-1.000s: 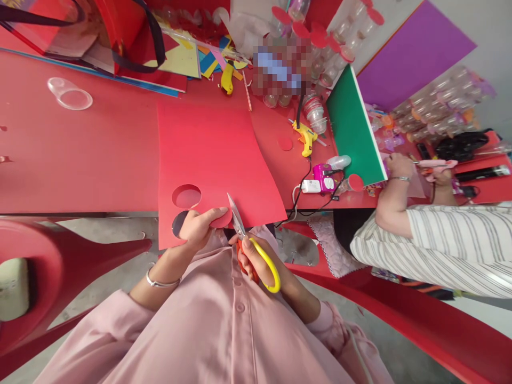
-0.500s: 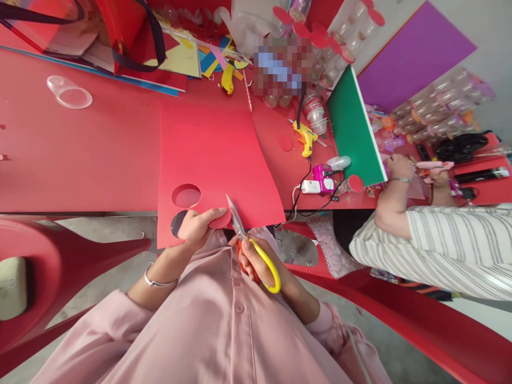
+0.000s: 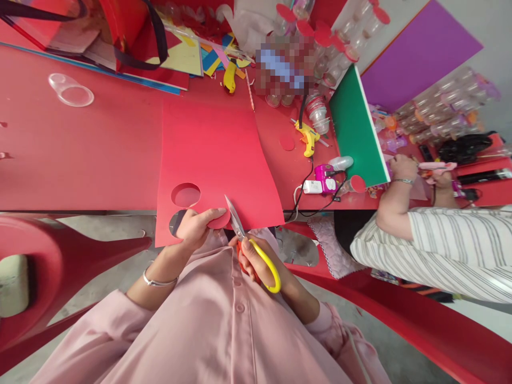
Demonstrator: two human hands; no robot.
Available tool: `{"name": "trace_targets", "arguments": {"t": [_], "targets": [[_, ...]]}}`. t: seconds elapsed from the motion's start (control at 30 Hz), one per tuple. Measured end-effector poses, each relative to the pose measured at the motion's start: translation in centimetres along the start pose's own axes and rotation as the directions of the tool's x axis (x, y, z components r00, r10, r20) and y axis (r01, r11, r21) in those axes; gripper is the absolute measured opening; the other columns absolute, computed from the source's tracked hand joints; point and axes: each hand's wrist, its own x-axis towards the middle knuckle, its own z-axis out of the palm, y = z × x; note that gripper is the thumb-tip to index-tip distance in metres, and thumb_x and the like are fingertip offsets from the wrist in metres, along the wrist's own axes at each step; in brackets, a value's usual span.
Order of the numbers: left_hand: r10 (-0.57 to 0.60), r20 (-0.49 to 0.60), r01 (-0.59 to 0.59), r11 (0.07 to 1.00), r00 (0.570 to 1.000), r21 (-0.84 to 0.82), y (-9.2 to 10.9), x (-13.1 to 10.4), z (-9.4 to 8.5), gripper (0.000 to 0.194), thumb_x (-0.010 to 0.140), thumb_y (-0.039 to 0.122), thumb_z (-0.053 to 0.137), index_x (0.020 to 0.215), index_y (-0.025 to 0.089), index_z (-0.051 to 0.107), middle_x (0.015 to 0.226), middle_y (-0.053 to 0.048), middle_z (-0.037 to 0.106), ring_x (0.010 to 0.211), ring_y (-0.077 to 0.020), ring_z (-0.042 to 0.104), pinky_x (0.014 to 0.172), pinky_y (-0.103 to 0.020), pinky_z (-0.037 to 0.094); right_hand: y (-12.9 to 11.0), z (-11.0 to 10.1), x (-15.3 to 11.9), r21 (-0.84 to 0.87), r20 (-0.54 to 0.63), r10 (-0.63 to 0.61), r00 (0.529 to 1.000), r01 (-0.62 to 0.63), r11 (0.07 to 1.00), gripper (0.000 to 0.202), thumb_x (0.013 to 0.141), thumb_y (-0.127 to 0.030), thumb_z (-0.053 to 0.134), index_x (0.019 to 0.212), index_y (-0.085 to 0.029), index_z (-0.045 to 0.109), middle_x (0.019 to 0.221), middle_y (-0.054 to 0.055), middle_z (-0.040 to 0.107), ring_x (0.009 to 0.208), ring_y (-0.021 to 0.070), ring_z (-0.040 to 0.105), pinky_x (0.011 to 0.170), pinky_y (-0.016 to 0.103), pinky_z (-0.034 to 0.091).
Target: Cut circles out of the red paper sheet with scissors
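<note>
A large red sheet (image 3: 212,149) lies over the table's near edge, with two round holes near its lower left corner. My left hand (image 3: 194,226) pinches the sheet's near edge, thumb on top, at a rounded, partly cut piece (image 3: 219,219). My right hand (image 3: 256,258) is wrapped round the handles of scissors (image 3: 239,226), one yellow and one red. Their blades point up and left, against the sheet just right of the rounded piece. How far the blades are parted is hard to tell.
A yellow glue gun (image 3: 308,137), a red disc (image 3: 287,142) and a pink device (image 3: 326,179) with cables lie right of the sheet. Behind them a green board (image 3: 358,128) stands upright. A person in a striped sleeve (image 3: 460,240) works at the right. A clear lid (image 3: 76,95) lies left.
The view has shifted slightly, and the near left corner of the sheet sits a little higher. Both hands keep nearly the same hold on the sheet and scissors.
</note>
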Motion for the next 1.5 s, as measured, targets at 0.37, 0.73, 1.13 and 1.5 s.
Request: {"name": "trace_targets", "arguments": {"t": [0.37, 0.73, 1.13, 1.5], "targets": [[0.003, 0.012, -0.003, 1.0, 1.0, 0.012, 0.3, -0.2, -0.3, 0.032, 0.058, 0.034, 0.092, 0.046, 0.019, 0.067, 0.051, -0.006, 0.062, 0.044, -0.0161, 0.055, 0.042, -0.03, 0.042, 0.0, -0.7, 0.0, -0.075, 0.034, -0.008, 0.999, 0.011, 0.997, 0.078, 0.106, -0.091, 0.05, 0.123, -0.019, 0.075, 0.066, -0.006, 0.049, 0.05, 0.011, 0.044, 0.045, 0.022, 0.039], [-0.006, 0.084, 0.001, 0.998, 0.996, 0.06, -0.2, 0.6, -2.1, 0.036, 0.061, 0.037, 0.097, 0.049, 0.017, 0.07, 0.052, -0.008, 0.064, 0.048, -0.0174, 0.058, 0.045, -0.031, 0.047, -0.2, -1.0, -0.1, -0.149, 0.065, -0.046, 0.997, 0.055, 0.987, 0.079, 0.108, -0.09, 0.047, 0.122, -0.019, 0.078, 0.063, -0.005, 0.049, 0.049, 0.0121, 0.045, 0.046, 0.025, 0.039], [-0.02, 0.005, 0.019, 0.999, 1.0, 0.035, 0.4, 0.2, -1.0, 0.034, 0.052, 0.035, 0.097, 0.044, 0.018, 0.068, 0.05, -0.006, 0.063, 0.046, -0.0159, 0.057, 0.041, -0.027, 0.043, 0.4, -1.1, 0.2, -0.169, 0.07, -0.101, 0.992, 0.112, 0.979, 0.079, 0.108, -0.09, 0.048, 0.125, -0.018, 0.077, 0.066, -0.003, 0.054, 0.051, 0.0116, 0.049, 0.048, 0.024, 0.042], [0.025, 0.03, -0.026, 0.999, 0.999, 0.035, -0.1, 0.4, -1.3, 0.037, 0.055, 0.037, 0.096, 0.041, 0.021, 0.066, 0.048, -0.004, 0.062, 0.045, -0.0156, 0.055, 0.041, -0.028, 0.045, 0.3, -0.6, 0.0, -0.075, 0.057, -0.046, 0.997, 0.05, 0.996, 0.082, 0.105, -0.091, 0.052, 0.126, -0.016, 0.076, 0.066, -0.006, 0.051, 0.047, 0.0097, 0.045, 0.042, 0.022, 0.042]]}}
